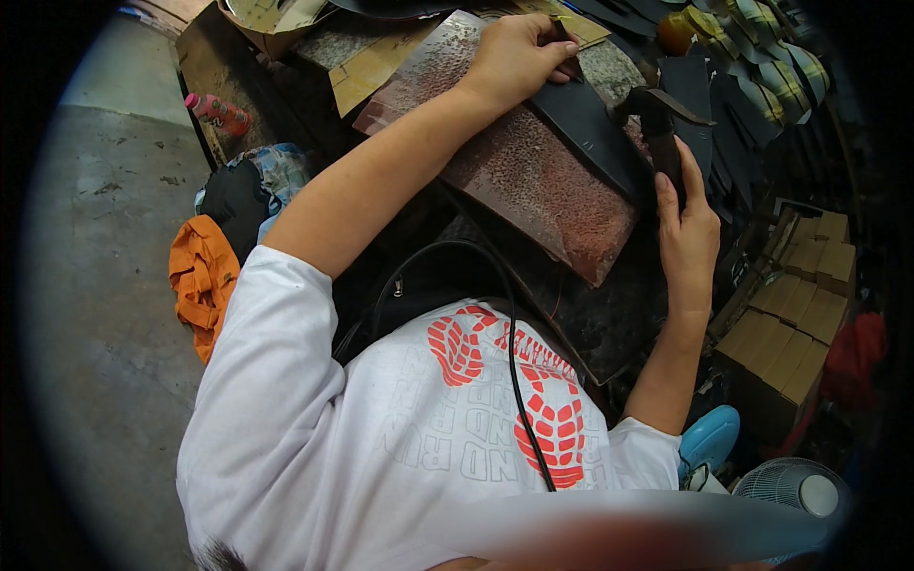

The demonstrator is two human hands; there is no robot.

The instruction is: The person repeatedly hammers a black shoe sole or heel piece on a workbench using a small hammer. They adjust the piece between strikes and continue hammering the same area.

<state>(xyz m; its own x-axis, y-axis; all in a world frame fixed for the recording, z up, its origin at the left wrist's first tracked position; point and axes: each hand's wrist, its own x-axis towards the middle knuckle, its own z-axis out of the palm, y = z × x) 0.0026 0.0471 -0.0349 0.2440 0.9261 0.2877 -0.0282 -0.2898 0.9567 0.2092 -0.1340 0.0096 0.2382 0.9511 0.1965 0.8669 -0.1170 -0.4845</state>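
The left arm slants from its white sleeve (267,352) toward the upper middle of the frame, where the left hand (519,62) bends over with thumb and fingers together, its grip pinching a dark piece (560,34). That piece sits at the upper end of a black strip (595,143); whether the two are one, I cannot tell. The right forearm rises nearly upright from the lower right, and the right hand (687,228) closes its grip around the handle of a dark tool (664,143), whose curved head is beside the strip.

At far left lies bare concrete floor (114,257), with a pink bottle (219,114) at upper left and a crumpled orange cloth (203,276) below it. In the upper middle, a mottled red-brown slab (519,167) rests aslant on the dark surface (605,333), the black strip lying across it. Toward the upper right, dark flat pieces (687,81) crowd near checked yellow-and-white pieces (781,81). Further down the right side are stacked cardboard boxes (785,324), a blue object (709,438) and, at lower right, a fan (790,490).
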